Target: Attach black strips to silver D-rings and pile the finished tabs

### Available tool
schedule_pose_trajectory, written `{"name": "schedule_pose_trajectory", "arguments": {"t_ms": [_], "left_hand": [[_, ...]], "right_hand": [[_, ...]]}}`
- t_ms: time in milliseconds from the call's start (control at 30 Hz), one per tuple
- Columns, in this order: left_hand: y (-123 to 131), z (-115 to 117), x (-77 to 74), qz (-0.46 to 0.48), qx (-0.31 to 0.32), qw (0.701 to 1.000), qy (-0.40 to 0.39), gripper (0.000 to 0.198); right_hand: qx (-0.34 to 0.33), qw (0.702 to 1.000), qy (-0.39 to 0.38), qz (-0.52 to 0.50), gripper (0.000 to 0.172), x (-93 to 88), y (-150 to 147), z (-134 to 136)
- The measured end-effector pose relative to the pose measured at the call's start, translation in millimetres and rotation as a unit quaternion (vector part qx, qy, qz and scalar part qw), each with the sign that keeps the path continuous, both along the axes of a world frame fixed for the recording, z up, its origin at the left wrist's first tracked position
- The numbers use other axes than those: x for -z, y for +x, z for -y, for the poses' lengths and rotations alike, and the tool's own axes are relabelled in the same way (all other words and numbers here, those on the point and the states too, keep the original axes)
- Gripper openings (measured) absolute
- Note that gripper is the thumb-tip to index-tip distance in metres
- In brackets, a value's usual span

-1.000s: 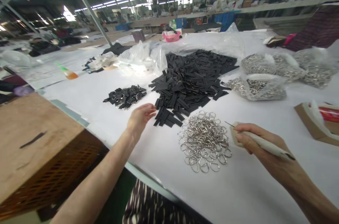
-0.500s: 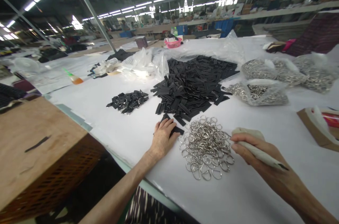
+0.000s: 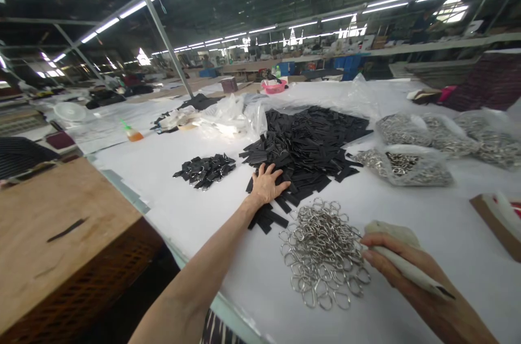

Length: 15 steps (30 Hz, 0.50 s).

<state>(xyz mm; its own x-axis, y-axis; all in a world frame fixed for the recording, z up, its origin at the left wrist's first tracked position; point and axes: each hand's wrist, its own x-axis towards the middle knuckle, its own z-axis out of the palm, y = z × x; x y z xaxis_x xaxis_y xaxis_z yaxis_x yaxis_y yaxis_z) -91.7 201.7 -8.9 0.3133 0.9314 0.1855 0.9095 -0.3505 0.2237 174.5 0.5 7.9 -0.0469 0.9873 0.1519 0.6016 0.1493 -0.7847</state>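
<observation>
My left hand (image 3: 266,185), fingers spread, lies flat on the near edge of a big pile of black fabric strips (image 3: 313,140). Several loose strips (image 3: 268,219) lie just below that wrist. My right hand (image 3: 432,268) grips a white pen-like tool (image 3: 407,268) with a thin dark tip; its exact kind is unclear. That tip points at the right side of a heap of metal D-rings (image 3: 323,252). Behind the right fingers sits a pale, flat lump (image 3: 394,231). Left of the big pile is a small pile of black loops with rings (image 3: 205,170).
Clear bags of metal rings (image 3: 411,165) stand at the right, near a cardboard box (image 3: 494,227). Crumpled plastic (image 3: 232,116), an orange bottle (image 3: 133,132) and a pink basket (image 3: 273,86) are farther back. A wooden board (image 3: 61,257) adjoins the white table (image 3: 171,211) on the left.
My left hand has reached forward from the loose strips onto the big pile, its fingers spreading. The right hand keeps the tool beside the rings. The view has tilted up somewhat.
</observation>
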Motion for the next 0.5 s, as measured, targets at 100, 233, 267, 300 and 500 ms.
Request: {"name": "schedule_pose_trajectory", "arguments": {"t_ms": [100,233,267,300,500], "left_hand": [[-2,13,2.7,-0.003,0.010,1.000,0.006,0.038],[-12,39,-2.7,-0.001,0.025,1.000,0.007,0.033],[-14,46,-3.6,0.002,0.028,1.000,0.008,0.032],[-16,53,-4.1,0.007,0.029,1.000,0.009,0.032],[-22,88,2.0,0.056,0.023,0.998,0.015,0.031]], "right_hand": [[0.000,1.000,0.000,-0.007,0.026,-3.3,-1,1],[-0.009,1.000,0.005,-0.021,0.028,-8.2,-6,4],[-0.004,1.000,0.007,-0.024,0.028,-8.4,-7,5],[0.005,1.000,0.007,-0.024,0.028,-8.1,-7,5],[-0.007,0.999,0.038,0.008,0.030,-3.8,0,1]]}}
